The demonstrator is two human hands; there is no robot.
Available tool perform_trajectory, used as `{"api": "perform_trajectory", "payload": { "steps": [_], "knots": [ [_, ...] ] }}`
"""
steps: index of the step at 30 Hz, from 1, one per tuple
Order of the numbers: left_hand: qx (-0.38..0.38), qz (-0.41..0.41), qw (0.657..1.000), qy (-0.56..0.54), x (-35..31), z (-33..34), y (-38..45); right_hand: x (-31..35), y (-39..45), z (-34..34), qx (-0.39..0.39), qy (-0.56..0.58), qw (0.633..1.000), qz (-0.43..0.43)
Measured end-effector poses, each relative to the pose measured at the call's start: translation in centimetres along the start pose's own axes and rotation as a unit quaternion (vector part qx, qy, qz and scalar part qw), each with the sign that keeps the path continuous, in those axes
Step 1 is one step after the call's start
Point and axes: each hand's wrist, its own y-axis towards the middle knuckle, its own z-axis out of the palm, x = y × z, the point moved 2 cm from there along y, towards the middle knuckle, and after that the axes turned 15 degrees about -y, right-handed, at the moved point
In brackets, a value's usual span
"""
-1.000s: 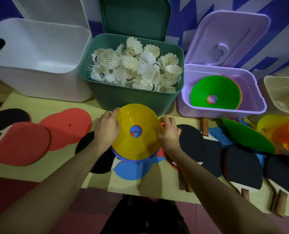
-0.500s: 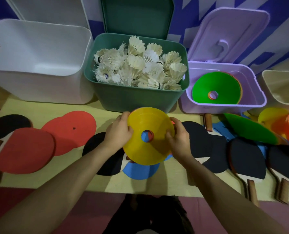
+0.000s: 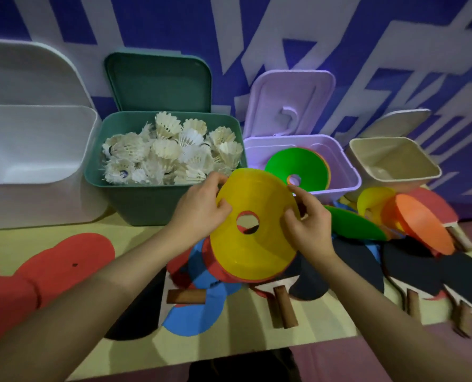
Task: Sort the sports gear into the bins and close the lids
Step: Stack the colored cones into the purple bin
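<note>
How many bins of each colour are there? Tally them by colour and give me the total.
White bin: 1
Green bin: 1
Purple bin: 1
Beige bin: 1
Total: 4

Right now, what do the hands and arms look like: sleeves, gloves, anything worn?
Both forearms are bare to the frame's lower edge, no sleeve visible. The left hand and right hand wear no gloves. No watch, band or ring shows on either.

The white bin (image 3: 31,161) runs off the left edge; the yellow cone (image 3: 254,244) hides stacked cones beneath.
</note>
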Motion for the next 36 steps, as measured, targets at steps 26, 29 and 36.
{"api": "perform_trajectory", "payload": {
  "steps": [26,29,36],
  "knots": [
    [-0.047,-0.124,0.979,0.155,2.5,17.3,23.0,-20.3,23.0,1.4,0.220,-0.239,0.945,-0.032],
    [0.006,-0.136,0.966,0.221,2.8,18.5,22.8,-20.8,22.4,2.3,0.270,-0.304,0.909,-0.089],
    [0.037,-0.019,0.975,0.217,-1.4,17.3,21.8,-18.5,20.8,-1.0,0.198,-0.166,0.963,-0.082]
  ]
}}
